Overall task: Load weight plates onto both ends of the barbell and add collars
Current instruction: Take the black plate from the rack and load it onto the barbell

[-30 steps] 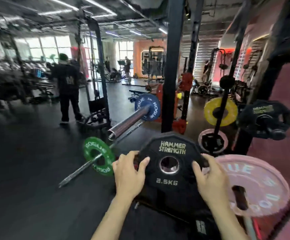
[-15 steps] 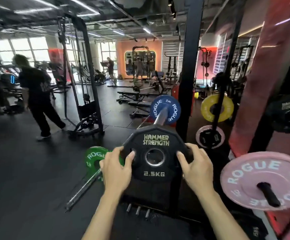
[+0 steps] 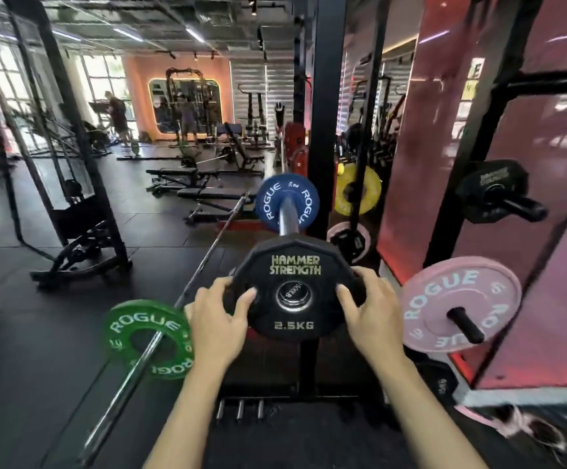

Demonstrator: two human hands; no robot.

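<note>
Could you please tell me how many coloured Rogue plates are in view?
3: blue plate on the bar, green plate on the floor bar, pink plate on a peg.

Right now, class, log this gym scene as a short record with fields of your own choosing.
plate held: black 2.5 kg plate, its hole over the barbell sleeve end
left hand: grips plate's left edge
right hand: grips plate's right edge
already on sleeve: blue plate
on rack peg: pink plate
collar: none visible
</note>
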